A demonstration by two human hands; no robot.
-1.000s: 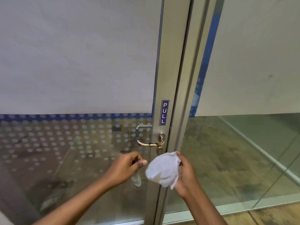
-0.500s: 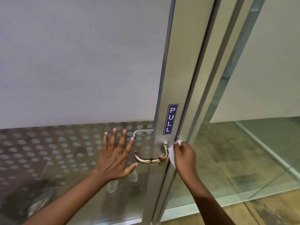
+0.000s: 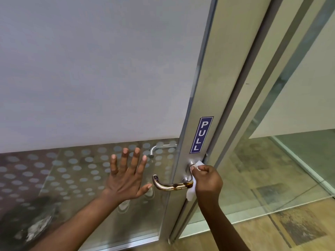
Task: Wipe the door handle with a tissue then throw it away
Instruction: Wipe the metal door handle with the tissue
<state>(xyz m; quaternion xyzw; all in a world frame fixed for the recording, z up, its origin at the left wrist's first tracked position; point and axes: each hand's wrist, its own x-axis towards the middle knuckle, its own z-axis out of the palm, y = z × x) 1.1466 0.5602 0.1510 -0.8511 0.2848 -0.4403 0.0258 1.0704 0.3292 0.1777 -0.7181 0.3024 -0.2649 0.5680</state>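
A single head-worn wide-angle camera looks forward and slightly down, close to a glass door (image 3: 90,78). Its metal frame (image 3: 204,87) runs slanted through the centre; both forearms enter from the bottom edge, and wooden floor (image 3: 253,236) fills the lower right corner.

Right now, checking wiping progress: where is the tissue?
In the head view, the tissue is bunched in the right hand, pressed against the door handle base, below the PULL sticker.

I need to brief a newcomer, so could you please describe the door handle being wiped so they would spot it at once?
Find the metal door frame with the blue PULL sign. Just below the sign, the handle is a curved lever pointing left, with the right hand pressing a tissue to its base. Unlike the plain grey handle seen through the glass, it carries brown stains.
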